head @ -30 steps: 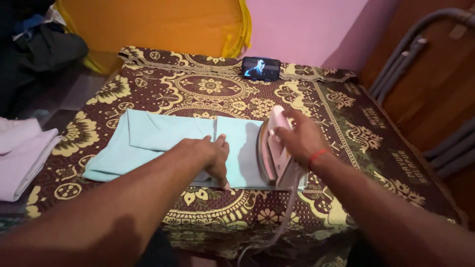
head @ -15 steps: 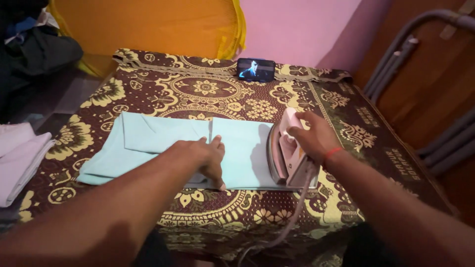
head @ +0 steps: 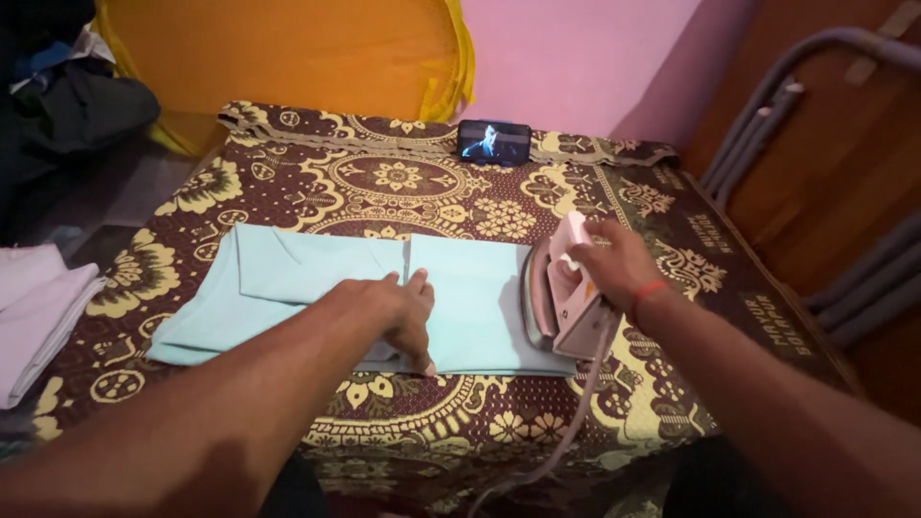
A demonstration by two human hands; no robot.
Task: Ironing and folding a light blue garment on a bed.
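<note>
Pale blue folded cloth (head: 317, 288) lies flat mid-table on patterned brown-and-yellow cover (head: 432, 182). Pink iron (head: 561, 288) tilted up on its side at cloth's right edge, soleplate facing left, cord (head: 566, 422) trailing off front edge. Right hand (head: 614, 264) closed around iron handle, red band at wrist. Left hand (head: 398, 312) palm down, fingers loosely curled, pressing cloth near its middle fold. Phone (head: 494, 141) with lit screen stands at far edge. Folded pale pink laundry (head: 38, 307) off to left.

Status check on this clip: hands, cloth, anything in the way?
Left hand flat on light blue cloth. Right hand holds pink iron tilted at cloth's right edge. Nothing obstructing.
</note>
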